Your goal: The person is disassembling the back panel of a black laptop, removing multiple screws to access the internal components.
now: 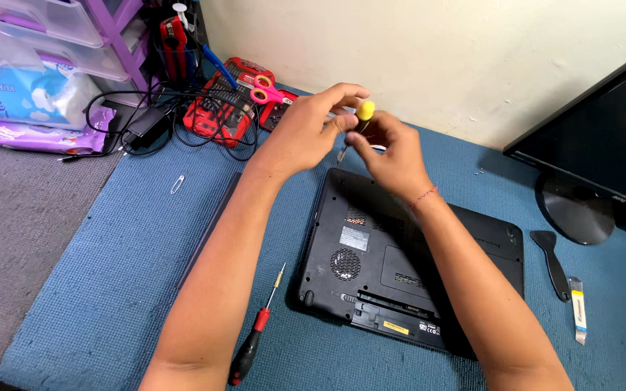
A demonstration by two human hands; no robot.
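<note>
Both hands over far edge of laptop, lying upside down on blue surface. Left hand fingers pinch yellow screwdriver top; right hand fingers closed round its shaft, tip at laptop corner. Red screwdriver lies just left of laptop.

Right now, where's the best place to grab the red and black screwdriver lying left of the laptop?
Probably the red and black screwdriver is best taken by its thick handle, from above. It lies flat on the blue mat, thin tip pointing away, clear of the laptop.
</note>
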